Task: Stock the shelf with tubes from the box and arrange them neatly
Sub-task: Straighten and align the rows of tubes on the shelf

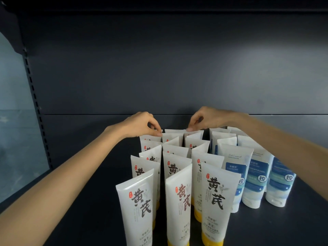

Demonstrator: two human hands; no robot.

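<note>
Three rows of white tubes with yellow caps (216,201) stand cap-down on the dark shelf (85,192), running from front to back. To their right stand rows of white-and-blue tubes (255,176). Both arms reach to the back of the yellow-capped rows. My left hand (142,124) pinches the top edge of a rear tube in the left row (150,138). My right hand (204,119) pinches the top edge of a rear tube (174,131) near the middle and right rows. No box is in view.
The dark back panel of the shelf (177,68) rises just behind the tubes. A slotted upright (35,103) runs down the left side, with a pale wall beyond it. Bare shelf surface lies left of the tubes.
</note>
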